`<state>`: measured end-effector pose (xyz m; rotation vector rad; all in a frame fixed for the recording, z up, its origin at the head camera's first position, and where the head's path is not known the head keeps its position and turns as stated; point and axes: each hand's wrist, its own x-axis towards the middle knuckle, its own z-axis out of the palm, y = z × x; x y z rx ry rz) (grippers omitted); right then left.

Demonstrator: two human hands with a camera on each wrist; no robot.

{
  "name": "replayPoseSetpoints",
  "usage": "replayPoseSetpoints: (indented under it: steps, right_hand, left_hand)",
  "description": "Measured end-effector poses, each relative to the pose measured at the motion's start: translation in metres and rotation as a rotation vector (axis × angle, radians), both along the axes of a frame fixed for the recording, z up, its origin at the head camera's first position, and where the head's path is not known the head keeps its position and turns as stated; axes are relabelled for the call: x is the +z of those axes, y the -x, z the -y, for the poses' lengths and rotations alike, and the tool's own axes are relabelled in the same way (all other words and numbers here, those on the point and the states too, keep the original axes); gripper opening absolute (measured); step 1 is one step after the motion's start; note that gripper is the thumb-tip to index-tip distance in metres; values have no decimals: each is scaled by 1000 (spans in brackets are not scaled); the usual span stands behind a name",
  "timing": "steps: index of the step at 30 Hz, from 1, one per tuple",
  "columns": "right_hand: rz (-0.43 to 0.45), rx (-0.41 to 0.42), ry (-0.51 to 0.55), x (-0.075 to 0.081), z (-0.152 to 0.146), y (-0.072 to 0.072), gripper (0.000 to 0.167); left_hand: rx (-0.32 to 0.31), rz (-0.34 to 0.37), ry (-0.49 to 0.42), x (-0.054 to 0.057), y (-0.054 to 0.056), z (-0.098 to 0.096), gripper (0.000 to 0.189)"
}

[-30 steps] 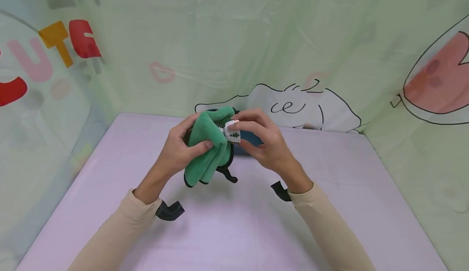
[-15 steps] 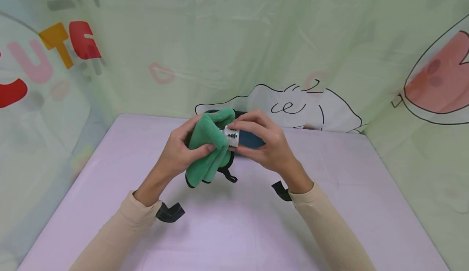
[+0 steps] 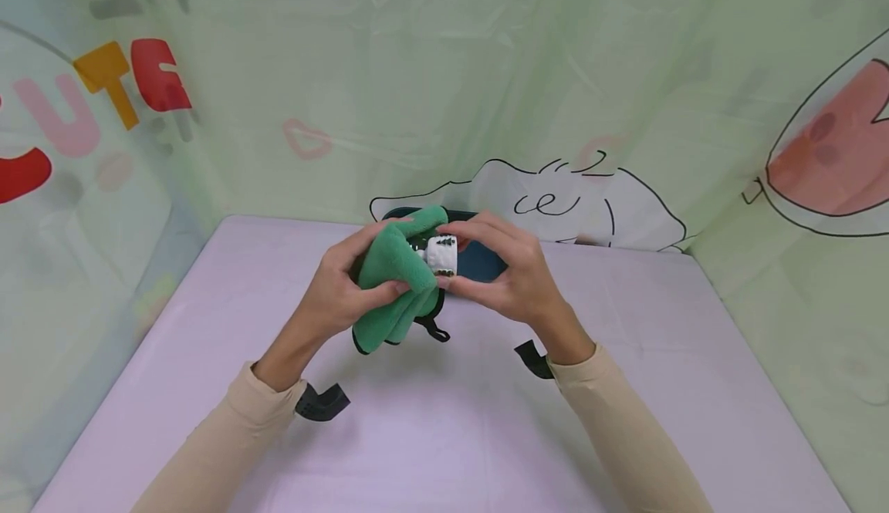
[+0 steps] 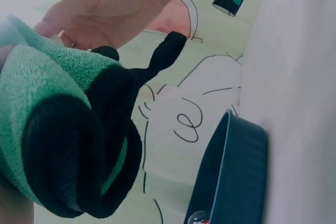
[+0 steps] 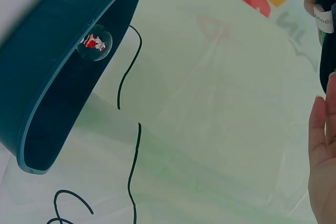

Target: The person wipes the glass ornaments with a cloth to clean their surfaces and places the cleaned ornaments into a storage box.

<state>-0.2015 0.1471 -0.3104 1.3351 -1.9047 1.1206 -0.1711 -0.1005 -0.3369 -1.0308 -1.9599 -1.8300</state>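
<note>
A folded green towel (image 3: 394, 266) with black edging is gripped in my left hand (image 3: 333, 285), thumb in front and fingers behind. Tucked in its fold is what looks like a small snow globe, its white base (image 3: 441, 255) with green tree figures sticking out to the right. My right hand (image 3: 514, 270) pinches that base between thumb and fingertips. The towel hides most of the globe. In the left wrist view the towel's dark underside (image 4: 63, 150) and hanging loop (image 4: 169, 53) show. The right wrist view catches only part of the right hand (image 5: 324, 166).
Behind the hands, a dark blue basin (image 5: 44, 40) stands on the pale purple tabletop (image 3: 444, 428). Inside lies a clear globe with a red and white figure (image 5: 95, 43). Printed curtains (image 3: 347, 73) close off the back and sides. Black wrist camera mounts (image 3: 322, 403) jut from the sleeves.
The white base has turned in my right fingers, so its tree figures now sit toward the upper and lower edges. The right fingers have spread slightly. The left hand stays nearly still.
</note>
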Motion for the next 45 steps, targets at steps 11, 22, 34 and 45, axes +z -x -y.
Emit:
replayPoseSetpoints:
  steps: [11,22,34,45]
  right_hand:
    - [67,-63,23,0,2,-1,47]
    - [22,-61,18,0,2,-2,54]
    - [-6,-23,-26,-1,2,-2,56]
    - [-30,61,-27,-1,2,-1,37]
  left_hand:
    - [9,-101,27,1,3,0,67]
    - [22,-101,21,0,2,-1,67]
    - [57,-69,7,2,3,-1,63]
    - [71,11,11,4,0,3,64]
